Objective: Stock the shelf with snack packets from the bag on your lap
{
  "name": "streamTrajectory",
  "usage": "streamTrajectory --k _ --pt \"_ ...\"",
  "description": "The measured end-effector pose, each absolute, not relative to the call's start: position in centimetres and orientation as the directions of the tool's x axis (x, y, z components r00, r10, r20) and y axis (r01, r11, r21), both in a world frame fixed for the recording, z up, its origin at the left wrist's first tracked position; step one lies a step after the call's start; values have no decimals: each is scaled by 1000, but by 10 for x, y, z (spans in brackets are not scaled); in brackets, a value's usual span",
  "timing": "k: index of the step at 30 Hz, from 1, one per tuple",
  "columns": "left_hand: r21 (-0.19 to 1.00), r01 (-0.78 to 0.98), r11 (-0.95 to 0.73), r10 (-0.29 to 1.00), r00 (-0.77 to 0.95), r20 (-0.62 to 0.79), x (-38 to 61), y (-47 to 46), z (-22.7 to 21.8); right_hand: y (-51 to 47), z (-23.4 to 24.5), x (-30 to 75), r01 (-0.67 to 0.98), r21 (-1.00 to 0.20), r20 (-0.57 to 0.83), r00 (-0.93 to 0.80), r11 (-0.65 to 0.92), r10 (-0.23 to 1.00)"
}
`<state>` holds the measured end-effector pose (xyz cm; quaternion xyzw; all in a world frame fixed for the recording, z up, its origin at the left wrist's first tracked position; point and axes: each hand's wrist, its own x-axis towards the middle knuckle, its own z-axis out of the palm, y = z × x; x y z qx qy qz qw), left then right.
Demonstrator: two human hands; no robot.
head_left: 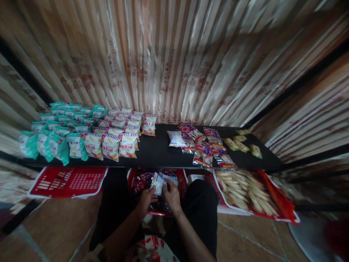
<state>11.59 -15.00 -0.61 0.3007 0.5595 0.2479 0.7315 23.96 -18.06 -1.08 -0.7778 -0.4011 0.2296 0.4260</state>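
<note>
Both my hands are low in the middle, over a red basket of snack packets between my knees. My left hand and my right hand are closed together on a white and blue snack packet, held just above the basket. Above them runs a black shelf. Rows of teal packets and red-and-white striped packets stand on its left part. Red and white packets lie loose on its right part.
An overturned red basket lies at the left under the shelf. A red tray of pale biscuit packs sits at the right. Small yellow-green packets lie at the shelf's right end. A striped curtain hangs behind.
</note>
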Motion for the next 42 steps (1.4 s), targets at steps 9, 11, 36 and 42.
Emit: streamTrajectory --k 9,11,36,42 --pt "726 -166 668 740 254 -623 99 -162 5 -192 -15 238 355 -860 -50 657 -367 753" --pt "715 -216 665 747 229 -625 97 -163 7 -196 -16 240 290 -870 -107 678 -398 727" --pt "934 333 128 983 85 -165 76 -173 0 -185 19 219 -527 -778 -604 476 -342 639" --pt "738 592 -324 942 273 194 69 -176 11 -184 13 220 -511 -774 -612 451 -374 650"
